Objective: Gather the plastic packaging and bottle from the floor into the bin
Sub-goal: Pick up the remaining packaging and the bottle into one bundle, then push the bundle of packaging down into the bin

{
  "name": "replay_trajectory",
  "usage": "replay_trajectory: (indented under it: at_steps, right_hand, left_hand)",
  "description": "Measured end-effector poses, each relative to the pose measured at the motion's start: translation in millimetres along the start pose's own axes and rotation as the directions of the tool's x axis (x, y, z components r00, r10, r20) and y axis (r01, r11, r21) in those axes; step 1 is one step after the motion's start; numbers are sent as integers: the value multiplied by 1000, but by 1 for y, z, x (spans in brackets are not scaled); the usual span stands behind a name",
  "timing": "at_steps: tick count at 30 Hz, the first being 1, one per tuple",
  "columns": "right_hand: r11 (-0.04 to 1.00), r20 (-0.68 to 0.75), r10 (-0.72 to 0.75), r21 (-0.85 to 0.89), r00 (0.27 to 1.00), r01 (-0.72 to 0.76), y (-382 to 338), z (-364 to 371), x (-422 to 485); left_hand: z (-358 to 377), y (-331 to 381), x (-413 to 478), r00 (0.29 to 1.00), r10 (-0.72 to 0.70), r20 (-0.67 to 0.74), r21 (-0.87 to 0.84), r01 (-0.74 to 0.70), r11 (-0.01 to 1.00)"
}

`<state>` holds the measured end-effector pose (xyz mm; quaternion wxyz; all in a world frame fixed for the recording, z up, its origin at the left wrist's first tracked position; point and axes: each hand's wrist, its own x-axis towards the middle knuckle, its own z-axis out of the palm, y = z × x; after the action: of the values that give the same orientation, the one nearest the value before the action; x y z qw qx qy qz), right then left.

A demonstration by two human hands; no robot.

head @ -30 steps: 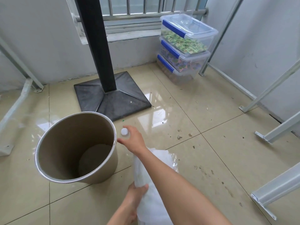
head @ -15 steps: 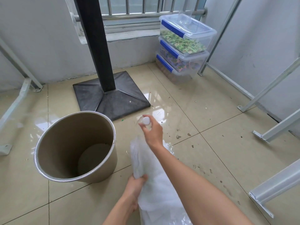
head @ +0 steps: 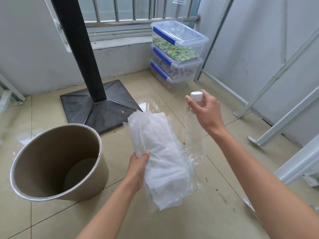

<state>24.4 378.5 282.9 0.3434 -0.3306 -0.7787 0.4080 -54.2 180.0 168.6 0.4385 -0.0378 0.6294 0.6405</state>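
My left hand (head: 138,167) grips a long bundle of clear and white plastic packaging (head: 160,152), held off the floor and tilted away from me. My right hand (head: 206,110) holds a clear plastic bottle (head: 194,135) by its neck, just under the white cap; the bottle hangs down beside the packaging on its right. The tan round bin (head: 58,161) with a metal rim stands on the floor to the left of both hands, open and with nothing visible inside.
A black post on a square dark base (head: 96,109) stands behind the bin. Three stacked clear storage boxes (head: 177,54) with blue clips sit in the far corner. Grey metal frame legs (head: 276,121) run along the right wall. The tiled floor is wet and speckled with debris.
Both hands have risen from the floor, lifting the packaging and the bottle. My right hand moved right, away from the bin's rim, and the view shifted closer.
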Motion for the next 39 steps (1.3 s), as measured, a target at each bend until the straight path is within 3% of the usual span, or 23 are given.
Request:
replay_trajectory:
  at_steps: [4,6,10,13,19,25,29,32,35,37,39]
  right_hand:
    - [925,245,258,217,935,-312,-11,6,-12]
    - [894,261,300,259,918,-366,-13,19,-23]
    - [907,75,311,275,947,-319,-11,39,-39]
    - [901,37,320,296,947,-316,-13,47,-47]
    - [863,78,335,376,939,-339,-25,50,-59]
    - [859,102,282,417,954,-299,-39,54,-61]
    - [867,175,240,405,955,-292,-59,66,-65]
    - [939,145,180,270,973,-214,-74,69,-64]
    - [992,-104,109,71,989,-102,-82,60,-52]
    - [980,-202,199,33,959,-197,-72,55,-35]
    - [922,-73,379,107,922,-371,-58,56,-21]
  left_hand:
    - [27,23,-18,988,114,103,6,-116,993]
    - [42,30,-33,964,191,186,51,-203,978]
    - [56,32,-56,930,235,281,68,-264,962]
    - [51,33,-70,905,277,324,80,-318,945]
    - [35,40,-76,890,363,277,196,-422,885]
    - [24,54,-79,837,430,339,313,-531,787]
    - [12,60,-84,817,498,292,331,-575,749]
    - [-4,74,-89,827,505,246,302,-561,771]
    - [-29,101,-93,850,451,273,261,-517,815]
    - [-50,120,-98,855,426,297,255,-501,827]
    - [-69,137,-106,854,402,330,265,-492,829]
